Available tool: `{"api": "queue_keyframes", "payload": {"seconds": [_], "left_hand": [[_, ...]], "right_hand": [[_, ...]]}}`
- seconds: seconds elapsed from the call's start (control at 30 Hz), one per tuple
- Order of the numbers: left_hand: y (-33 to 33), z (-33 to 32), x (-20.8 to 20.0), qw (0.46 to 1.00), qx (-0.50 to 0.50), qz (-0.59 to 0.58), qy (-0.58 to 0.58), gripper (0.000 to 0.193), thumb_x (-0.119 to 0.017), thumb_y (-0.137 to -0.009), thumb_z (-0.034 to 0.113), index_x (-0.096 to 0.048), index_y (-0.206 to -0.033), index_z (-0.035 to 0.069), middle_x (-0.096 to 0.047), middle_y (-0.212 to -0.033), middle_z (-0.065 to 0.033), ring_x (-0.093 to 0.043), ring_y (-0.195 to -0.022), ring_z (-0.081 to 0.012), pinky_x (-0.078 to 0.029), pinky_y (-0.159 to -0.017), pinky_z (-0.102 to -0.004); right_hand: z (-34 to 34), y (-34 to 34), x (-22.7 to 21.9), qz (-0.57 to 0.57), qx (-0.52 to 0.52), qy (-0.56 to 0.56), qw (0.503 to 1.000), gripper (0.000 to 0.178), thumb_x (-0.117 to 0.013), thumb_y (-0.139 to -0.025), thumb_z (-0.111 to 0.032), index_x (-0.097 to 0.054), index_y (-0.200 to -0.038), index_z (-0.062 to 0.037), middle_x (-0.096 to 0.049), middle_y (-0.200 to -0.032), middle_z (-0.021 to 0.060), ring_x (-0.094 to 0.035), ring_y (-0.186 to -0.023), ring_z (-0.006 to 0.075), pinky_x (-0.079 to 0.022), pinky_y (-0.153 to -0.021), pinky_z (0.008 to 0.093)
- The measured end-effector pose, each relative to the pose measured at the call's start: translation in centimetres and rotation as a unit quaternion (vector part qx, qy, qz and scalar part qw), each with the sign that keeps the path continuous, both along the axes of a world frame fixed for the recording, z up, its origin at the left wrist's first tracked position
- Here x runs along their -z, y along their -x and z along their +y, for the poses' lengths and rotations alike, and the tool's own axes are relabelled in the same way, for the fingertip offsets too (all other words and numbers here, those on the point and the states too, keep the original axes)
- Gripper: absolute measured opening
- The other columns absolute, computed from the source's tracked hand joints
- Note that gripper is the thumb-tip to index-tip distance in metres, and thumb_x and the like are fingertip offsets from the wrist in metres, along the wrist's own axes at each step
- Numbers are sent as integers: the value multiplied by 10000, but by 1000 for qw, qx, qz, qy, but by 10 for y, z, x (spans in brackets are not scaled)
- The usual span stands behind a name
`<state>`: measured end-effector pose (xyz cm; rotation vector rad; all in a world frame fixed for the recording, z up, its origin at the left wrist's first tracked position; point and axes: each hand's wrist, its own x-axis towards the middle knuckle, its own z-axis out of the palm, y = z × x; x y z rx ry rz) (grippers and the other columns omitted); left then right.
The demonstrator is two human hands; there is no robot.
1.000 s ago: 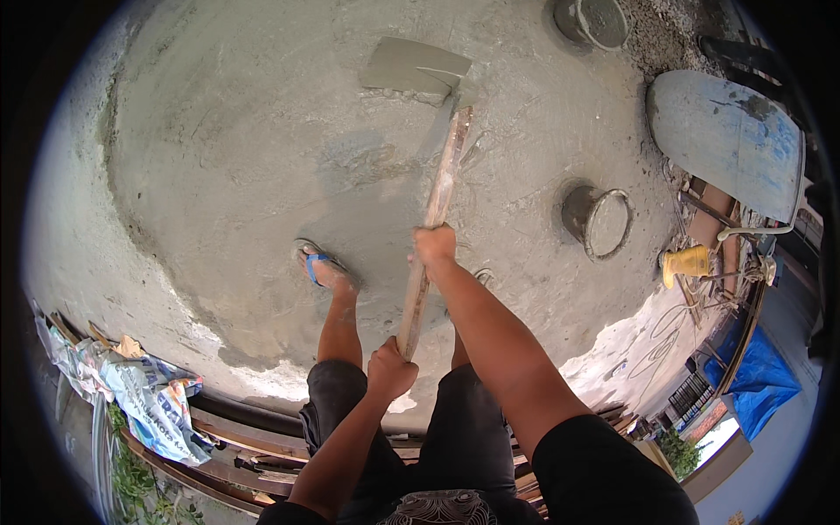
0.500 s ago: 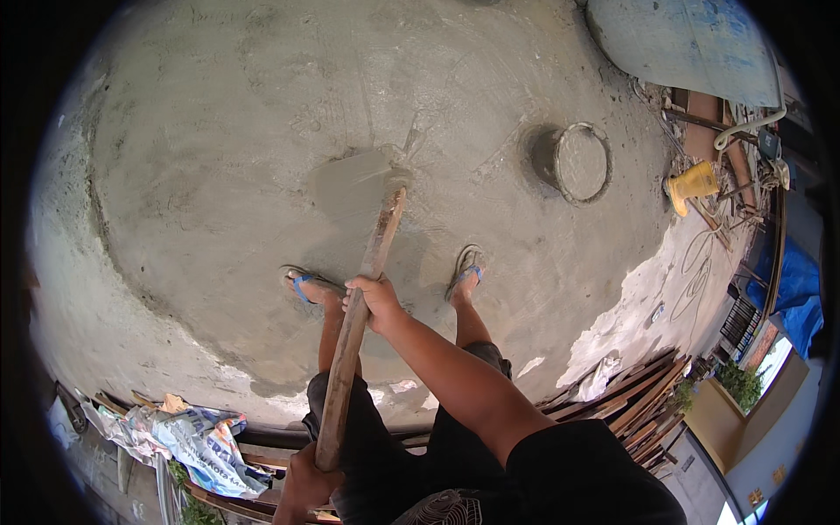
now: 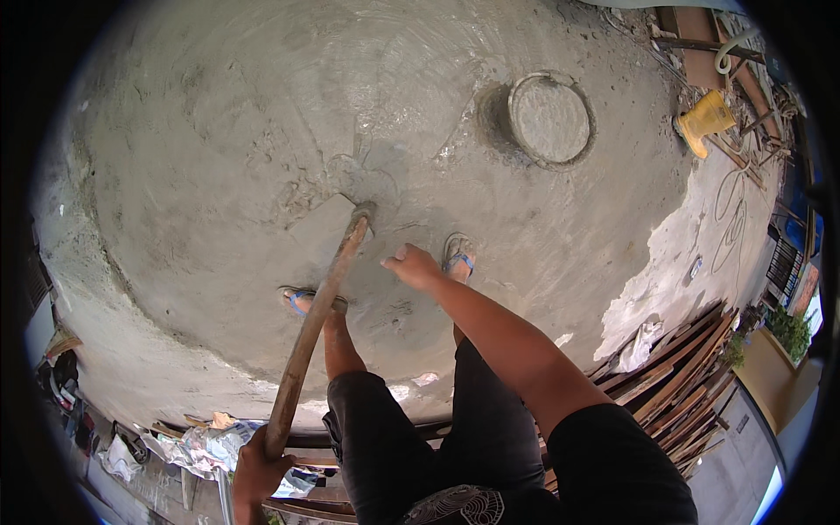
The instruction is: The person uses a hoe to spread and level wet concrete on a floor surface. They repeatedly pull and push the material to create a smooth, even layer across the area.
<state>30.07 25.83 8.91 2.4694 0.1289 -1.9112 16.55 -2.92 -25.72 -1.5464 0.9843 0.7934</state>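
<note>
A hoe with a long wooden handle [image 3: 315, 315] slants down to the left across my legs. Its flat blade [image 3: 325, 220], coated in grey mortar, lies against the wet cement surface [image 3: 219, 175]. Near the handle's end, at the lower left, my left hand [image 3: 259, 468] is closed round the wood. Off the handle, my right hand [image 3: 413, 266] hovers to the right of the blade, its fingers curled with nothing seen in them. Beside the blade is a small heap of loose mortar [image 3: 297, 194].
A round bucket of mortar [image 3: 551, 118] stands ahead to the right. My sandalled feet [image 3: 459, 255] are on the wet cement. A yellow rubber boot [image 3: 705, 122] is at the far right, and stacked planks [image 3: 669, 394] lie near right. Crumpled sacks [image 3: 201, 448] sit near left.
My right hand has let go of the hoe handle and moved right. The handle leans further left, and the blade has come nearer. The view has shifted, too.
</note>
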Motion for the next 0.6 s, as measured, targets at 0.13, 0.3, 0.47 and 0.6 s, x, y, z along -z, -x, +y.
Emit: {"api": "queue_keyframes", "payload": {"seconds": [0.13, 0.3, 0.47, 0.6], "left_hand": [[24, -11, -11, 995, 82, -30, 46, 451, -634, -695, 45, -563, -1132, -46, -653, -781, -281, -651, -805, -484, -525, -675, -497], [23, -11, -48, 990, 141, -26, 0, 423, -595, -658, 27, -595, -1081, 5, -636, -754, -254, -638, -730, -465, -504, -647, -472], [4, 7, -48, 976, 190, -30, 106, 493, -600, -635, -19, -599, -1124, 39, -661, -822, -247, -646, -784, -464, -529, -671, -490], [31, -13, 5, 958, 167, -6, 232, 620, -627, -635, -37, -564, -1247, 32, -666, -923, -235, -660, -831, -425, -532, -705, -463]], "right_hand": [[130, -11, -46, 112, 350, -420, 830, 787, -727, -759, -631, -522, -1244, -47, -617, -1078, 176, -632, -942, 275, -514, -833, 433], [184, -40, -82, 65, 680, -397, 613, 405, -730, -797, -206, -495, -1097, -70, -518, -928, 85, -582, -805, 219, -536, -752, 410], [141, -4, -113, 20, 755, -416, 506, 142, -615, -775, -86, -522, -881, -76, -507, -794, 65, -549, -741, 213, -510, -733, 375], [71, 51, -93, 6, 804, -283, 523, 108, -590, -750, -121, -490, -789, -108, -490, -736, 39, -516, -674, 211, -483, -671, 368]]}}
